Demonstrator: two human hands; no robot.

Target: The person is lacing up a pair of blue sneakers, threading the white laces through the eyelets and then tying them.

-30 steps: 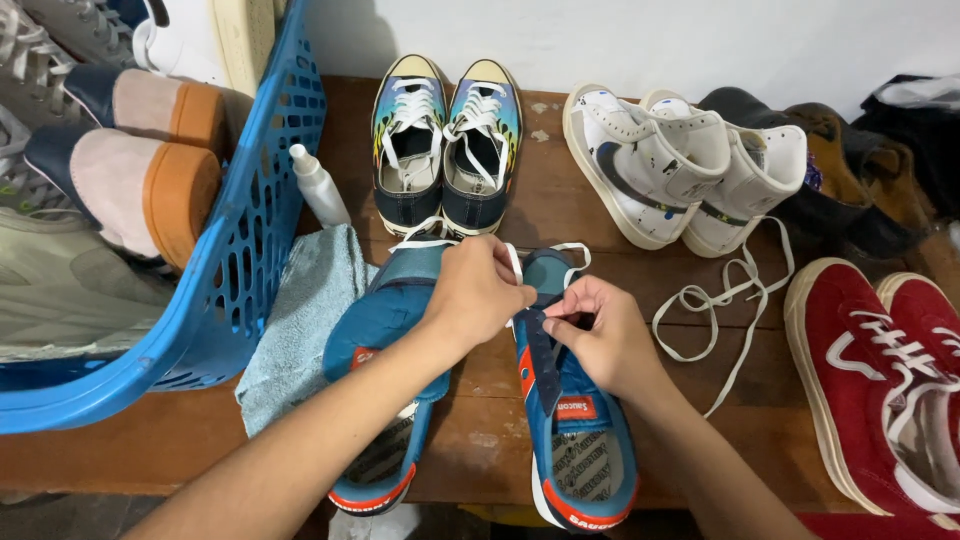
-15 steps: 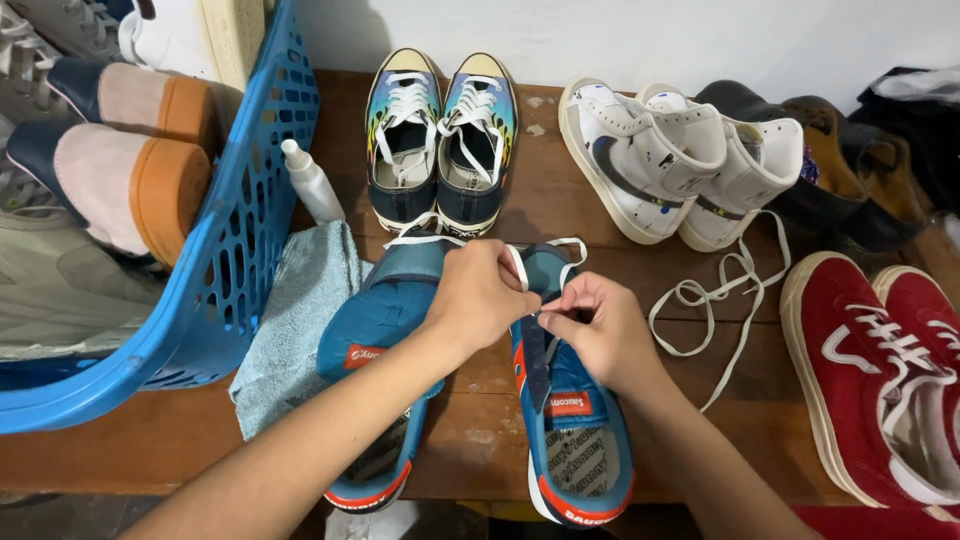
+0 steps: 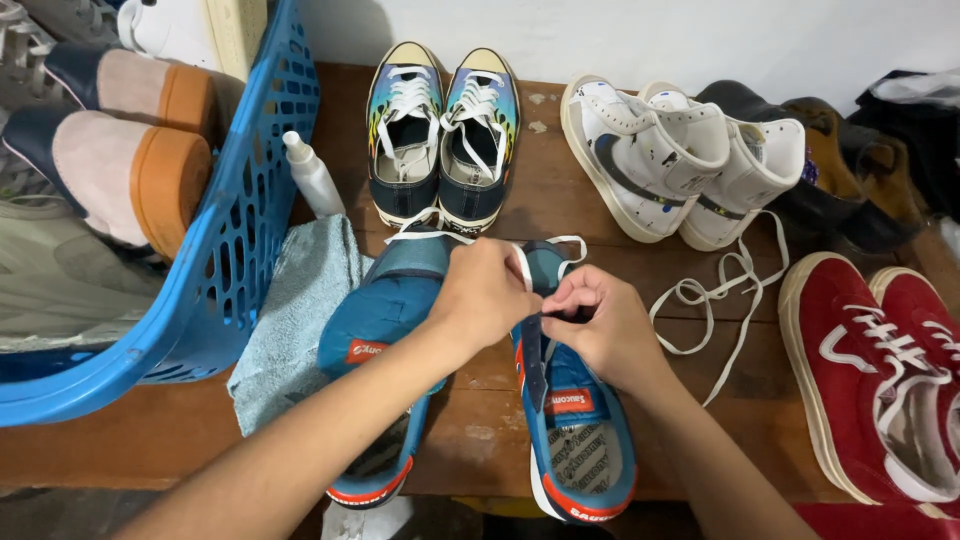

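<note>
we see a long brown wooden bench [image 3: 560,215] against a white wall, and on its left a big blue plastic laundry basket [image 3: 240,220] tipped on its side with pink-and-orange shoes [image 3: 130,150] inside. next in size come the pairs lined up on the bench: red canvas sneakers with white laces [image 3: 880,380] at the far right, white high-top sneakers with paint speckles [image 3: 670,160] at the back, and dark low-top sneakers with rainbow flame sides [image 3: 440,130] behind our hands. in front of us lies a pair of blue-teal running shoes with orange trim: the left shoe [image 3: 385,330] rests partly on a grey-blue cloth [image 3: 290,320], the right shoe [image 3: 570,410] sits under our hands. our left hand [image 3: 485,295] is curled closed, pinching the white flat lace [image 3: 520,262] over the right shoe's toe end. our right hand [image 3: 600,325] is closed too, its fingertips gripping the lace at the eyelets beside the dark tongue. a loose white shoelace [image 3: 720,300] lies tangled on the wood between the right shoe and the red pair, and a small white spray bottle [image 3: 312,175] leans by the basket
</note>
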